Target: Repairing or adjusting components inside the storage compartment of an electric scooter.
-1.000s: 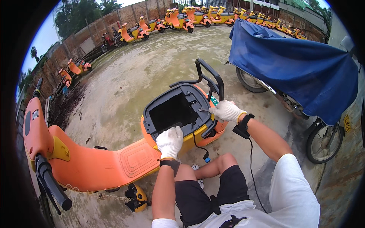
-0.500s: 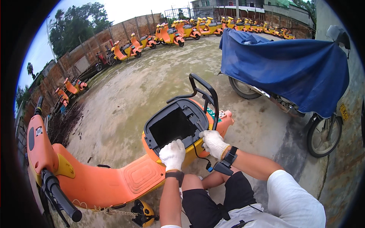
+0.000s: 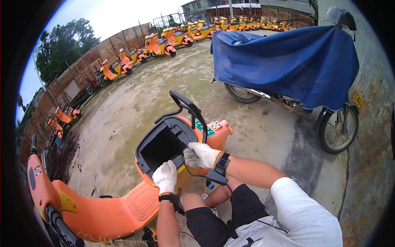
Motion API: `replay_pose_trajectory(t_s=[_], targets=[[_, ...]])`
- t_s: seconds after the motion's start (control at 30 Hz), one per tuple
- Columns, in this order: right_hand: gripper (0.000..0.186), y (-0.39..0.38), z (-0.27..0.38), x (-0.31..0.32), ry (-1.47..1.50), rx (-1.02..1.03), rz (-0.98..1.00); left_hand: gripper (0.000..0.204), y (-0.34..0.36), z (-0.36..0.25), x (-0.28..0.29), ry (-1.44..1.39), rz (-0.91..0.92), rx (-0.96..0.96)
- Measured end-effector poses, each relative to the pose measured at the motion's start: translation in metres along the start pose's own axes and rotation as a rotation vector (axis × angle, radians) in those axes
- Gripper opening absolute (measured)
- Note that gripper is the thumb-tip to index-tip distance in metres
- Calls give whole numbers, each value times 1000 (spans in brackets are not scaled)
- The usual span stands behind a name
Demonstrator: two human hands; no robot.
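An orange and yellow scooter (image 3: pixel 101 199) stands before me, its open black battery compartment (image 3: pixel 142 154) dark inside. My left hand (image 3: pixel 165 178), in a white knit glove, is closed at the compartment's near rim. What its fingers hold, if anything, is hidden. Gloved too, my right hand (image 3: pixel 201 155) has its fingers curled in beside the rim's right corner; I cannot make out what is in them. A thin black cable (image 3: pixel 190 170) loops from a small dark piece (image 3: pixel 179 160) between the hands. Beneath my right wrist hangs a small black box (image 3: pixel 217 177).
A black tubular rack (image 3: pixel 191 108) rises behind the compartment. Handlebars (image 3: pixel 57 222) and a coiled cable (image 3: pixel 107 239) are at lower left. A motorcycle under a blue cover (image 3: pixel 284 66) stands by the right wall. Several orange and yellow scooters (image 3: pixel 160 45) line the brick wall.
The view has shifted, so the scooter sits farther left in it. My right hand has turned at the compartment's corner and its fingers now show; my left hand stays at the near rim.
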State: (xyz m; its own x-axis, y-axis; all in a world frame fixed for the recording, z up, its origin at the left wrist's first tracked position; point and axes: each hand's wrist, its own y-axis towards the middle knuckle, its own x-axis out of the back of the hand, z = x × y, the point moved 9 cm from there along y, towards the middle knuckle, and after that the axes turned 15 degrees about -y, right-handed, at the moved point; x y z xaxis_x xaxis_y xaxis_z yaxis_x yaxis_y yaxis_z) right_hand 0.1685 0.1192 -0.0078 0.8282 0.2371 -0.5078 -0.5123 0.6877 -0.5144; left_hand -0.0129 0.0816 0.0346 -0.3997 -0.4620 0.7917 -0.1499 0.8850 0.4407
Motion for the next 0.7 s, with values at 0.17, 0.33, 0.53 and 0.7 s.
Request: replay_pose_trajectory(t_s=[0.17,0.33,0.53,0.7], targets=[[29,20,-2,-32,67,9,-3,47,-2,-3,2,62,-61,-41],[29,15,-9,-48,-247,142,-90,47,1,-4,1,74,-37,-16],[30,-21,9,-30,-463,285,-78,47,-2,-4,5,72,-57,-25],[38,-60,84,12,-1535,501,-291,48,3,-6,-1,56,-34,29]])
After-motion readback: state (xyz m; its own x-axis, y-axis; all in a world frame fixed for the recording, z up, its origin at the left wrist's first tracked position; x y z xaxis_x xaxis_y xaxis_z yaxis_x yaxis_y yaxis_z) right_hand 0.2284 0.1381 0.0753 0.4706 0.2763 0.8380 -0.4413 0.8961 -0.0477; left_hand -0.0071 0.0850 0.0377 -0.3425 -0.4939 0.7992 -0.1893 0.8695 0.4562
